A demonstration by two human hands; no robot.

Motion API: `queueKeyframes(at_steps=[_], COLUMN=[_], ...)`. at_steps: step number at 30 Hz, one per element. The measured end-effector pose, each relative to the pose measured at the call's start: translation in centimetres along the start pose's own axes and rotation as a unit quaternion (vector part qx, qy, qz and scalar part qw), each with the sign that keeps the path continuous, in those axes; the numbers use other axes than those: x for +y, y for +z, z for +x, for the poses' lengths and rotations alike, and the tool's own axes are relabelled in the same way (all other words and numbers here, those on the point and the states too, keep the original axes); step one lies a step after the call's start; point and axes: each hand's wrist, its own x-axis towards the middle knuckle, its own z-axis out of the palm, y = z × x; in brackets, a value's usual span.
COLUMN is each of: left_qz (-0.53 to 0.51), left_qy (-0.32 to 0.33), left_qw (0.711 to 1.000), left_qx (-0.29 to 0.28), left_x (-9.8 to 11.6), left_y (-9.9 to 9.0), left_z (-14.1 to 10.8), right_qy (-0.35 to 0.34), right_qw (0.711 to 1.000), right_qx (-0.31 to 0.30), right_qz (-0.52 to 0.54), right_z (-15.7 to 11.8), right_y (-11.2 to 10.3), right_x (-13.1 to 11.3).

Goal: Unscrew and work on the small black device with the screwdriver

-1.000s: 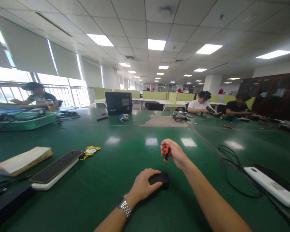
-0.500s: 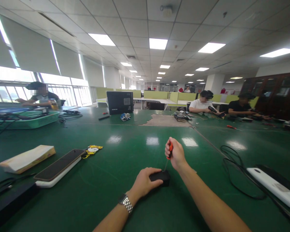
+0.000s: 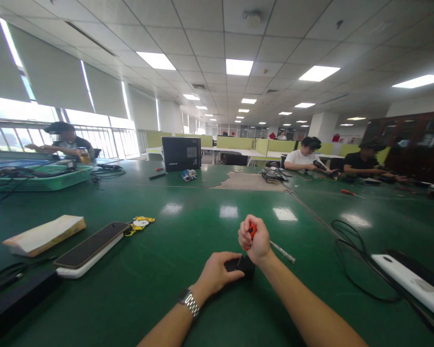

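Observation:
A small black box-shaped block (image 3: 246, 265) lies on the green table (image 3: 159, 289), low in the middle of the head view. My left hand (image 3: 219, 271) grips it from the left, thumb along the near side and fingers on the far side. In my right hand (image 3: 256, 239) is a screwdriver with a red and black handle (image 3: 252, 230), the fist wrapped round it. Its thin shaft (image 3: 240, 258) slants down to the block's top; the tip's exact seat is too small to make out. Just right of that hand lies a slim silvery rod (image 3: 282, 251).
On the left lie a phone (image 3: 92, 245) on a white object, a paper pad (image 3: 45, 235) and a green basket (image 3: 58, 178) of cables. At right are a black cable (image 3: 342, 250) and a white device (image 3: 408, 282). Another screwdriver (image 3: 350, 193) lies farther back. Several people sit around.
My right hand with the screwdriver has moved left and down, and the shaft now meets the block's top farther left and nearer. The silvery rod has come into sight. My left hand stays on the block.

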Motion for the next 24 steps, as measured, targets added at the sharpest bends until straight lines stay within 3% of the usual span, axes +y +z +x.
queueKeyframes(at_steps=[6, 24], left_qz=[0.018, 0.087], left_qy=[0.011, 0.042], left_qw=[1.000, 0.995], left_qx=[0.000, 0.004], left_x=[-0.2, 0.1], left_y=[0.0, 0.1], left_z=[0.1, 0.4], right_qy=[0.003, -0.012], right_qw=[1.000, 0.982], right_qx=[-0.010, -0.160], right_qz=[0.001, -0.102], right_z=[-0.2, -0.5], right_y=[0.1, 0.5], right_x=[0.1, 1.3])
